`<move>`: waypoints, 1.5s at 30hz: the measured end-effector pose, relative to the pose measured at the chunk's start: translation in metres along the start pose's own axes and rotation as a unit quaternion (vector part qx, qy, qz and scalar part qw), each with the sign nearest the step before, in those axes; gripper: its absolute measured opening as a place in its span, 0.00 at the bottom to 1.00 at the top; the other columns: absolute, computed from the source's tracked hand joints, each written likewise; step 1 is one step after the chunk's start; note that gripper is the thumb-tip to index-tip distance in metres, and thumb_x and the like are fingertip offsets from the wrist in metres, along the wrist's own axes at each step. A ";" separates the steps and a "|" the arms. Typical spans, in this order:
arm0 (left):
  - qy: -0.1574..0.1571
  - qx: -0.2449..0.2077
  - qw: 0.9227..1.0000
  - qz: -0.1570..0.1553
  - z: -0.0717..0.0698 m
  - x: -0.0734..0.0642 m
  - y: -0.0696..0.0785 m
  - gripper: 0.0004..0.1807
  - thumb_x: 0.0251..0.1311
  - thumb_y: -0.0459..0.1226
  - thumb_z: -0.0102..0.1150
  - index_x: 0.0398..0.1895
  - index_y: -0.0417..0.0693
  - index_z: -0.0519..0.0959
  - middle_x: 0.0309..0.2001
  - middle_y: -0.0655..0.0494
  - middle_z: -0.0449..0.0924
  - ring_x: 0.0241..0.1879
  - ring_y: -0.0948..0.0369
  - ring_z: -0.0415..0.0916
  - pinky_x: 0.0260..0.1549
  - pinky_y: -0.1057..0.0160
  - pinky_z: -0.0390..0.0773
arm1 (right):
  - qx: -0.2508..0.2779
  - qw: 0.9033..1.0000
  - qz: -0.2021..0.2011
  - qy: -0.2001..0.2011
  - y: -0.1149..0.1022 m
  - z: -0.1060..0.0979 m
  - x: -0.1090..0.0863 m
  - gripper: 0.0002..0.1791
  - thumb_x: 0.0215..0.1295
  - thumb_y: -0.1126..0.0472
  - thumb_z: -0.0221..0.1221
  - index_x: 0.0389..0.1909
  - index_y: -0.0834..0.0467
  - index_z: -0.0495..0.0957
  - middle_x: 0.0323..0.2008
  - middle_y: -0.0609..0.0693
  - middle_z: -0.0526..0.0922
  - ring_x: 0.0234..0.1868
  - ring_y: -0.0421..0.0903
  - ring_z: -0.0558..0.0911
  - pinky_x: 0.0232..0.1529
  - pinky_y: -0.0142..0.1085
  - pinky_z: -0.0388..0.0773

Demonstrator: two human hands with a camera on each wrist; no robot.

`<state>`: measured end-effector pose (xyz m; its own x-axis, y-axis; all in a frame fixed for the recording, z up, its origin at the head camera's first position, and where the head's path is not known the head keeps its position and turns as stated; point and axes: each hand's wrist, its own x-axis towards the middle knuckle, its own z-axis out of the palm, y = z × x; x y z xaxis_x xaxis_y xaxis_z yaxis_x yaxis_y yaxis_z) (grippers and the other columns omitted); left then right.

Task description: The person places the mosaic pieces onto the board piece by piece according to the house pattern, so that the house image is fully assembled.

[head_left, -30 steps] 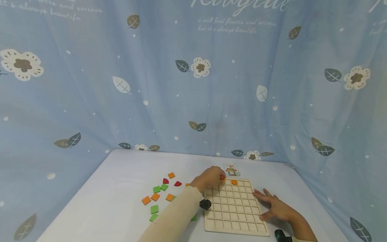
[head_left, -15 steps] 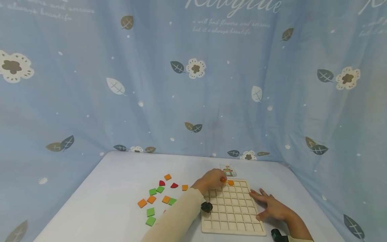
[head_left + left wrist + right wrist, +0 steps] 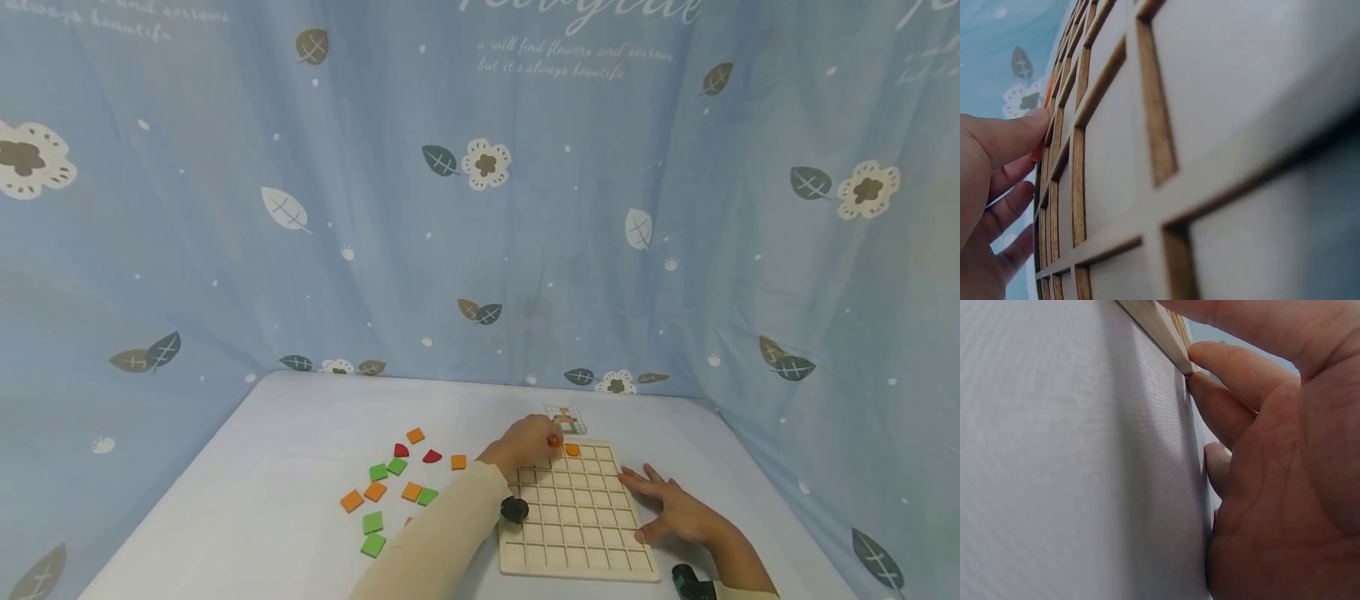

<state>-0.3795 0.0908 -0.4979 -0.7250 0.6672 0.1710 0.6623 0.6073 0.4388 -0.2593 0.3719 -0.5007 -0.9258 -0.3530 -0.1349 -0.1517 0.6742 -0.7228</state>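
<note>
At the far edge of a pale wooden grid board (image 3: pixel 577 516), my left hand (image 3: pixel 527 442) pinches a small orange tile (image 3: pixel 555 440), mostly covered by the fingers. In the left wrist view the thumb (image 3: pixel 1016 139) presses at the board's far rim, with an orange sliver showing beside it. Just right of the fingertips, another orange tile (image 3: pixel 572 450) lies in a far-row cell. My right hand (image 3: pixel 672 508) rests along the board's right side, fingers spread. Its fingertips touch the board's edge (image 3: pixel 1169 340) in the right wrist view.
A small printed pattern card (image 3: pixel 567 419) lies behind the board. Left of the left sleeve (image 3: pixel 442 533) are scattered green tiles (image 3: pixel 372 522), orange tiles (image 3: pixel 352 501) and two red rounded pieces (image 3: pixel 431 457). A blue curtain (image 3: pixel 360 208) hangs around the white table (image 3: pixel 225 492).
The left hand with its orange tile has shifted slightly rightward along the board's far row, nearer the other orange tile. The right hand stays at the board's edge. The head view has turned slightly.
</note>
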 end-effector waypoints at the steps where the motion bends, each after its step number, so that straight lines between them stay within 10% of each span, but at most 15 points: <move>1: 0.001 0.003 1.000 0.002 0.000 0.000 0.000 0.09 0.60 0.40 0.66 0.43 0.56 0.86 0.40 0.65 0.81 0.42 0.67 0.76 0.42 0.66 0.76 | 0.001 1.000 0.000 -0.001 0.000 0.000 0.000 0.54 0.37 0.55 0.76 0.70 0.62 0.65 0.72 0.64 0.54 0.71 0.72 0.35 0.59 0.69 0.21; 32: -0.006 0.001 1.000 0.007 -0.008 -0.001 0.011 0.03 0.60 0.39 0.66 0.29 0.51 0.83 0.21 0.63 0.68 0.22 0.65 0.60 0.24 0.65 0.62 | -0.018 1.000 0.007 0.001 -0.001 -0.002 0.000 0.56 0.35 0.51 0.76 0.70 0.60 0.64 0.72 0.62 0.55 0.71 0.71 0.35 0.59 0.69 0.22; 45: -0.024 0.019 0.999 -0.013 -0.014 -0.007 0.010 0.16 0.60 0.40 0.66 0.52 0.51 0.83 0.46 0.60 0.81 0.46 0.64 0.77 0.46 0.66 0.75 | -0.021 1.000 -0.005 0.001 -0.001 -0.003 0.000 0.55 0.36 0.51 0.76 0.70 0.62 0.64 0.72 0.63 0.54 0.71 0.72 0.35 0.60 0.69 0.22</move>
<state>-0.3708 0.0864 -0.4825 -0.7332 0.6698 0.1178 0.6505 0.6401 0.4088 -0.2601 0.3730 -0.4978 -0.9251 -0.3579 -0.1271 -0.1742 0.6972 -0.6954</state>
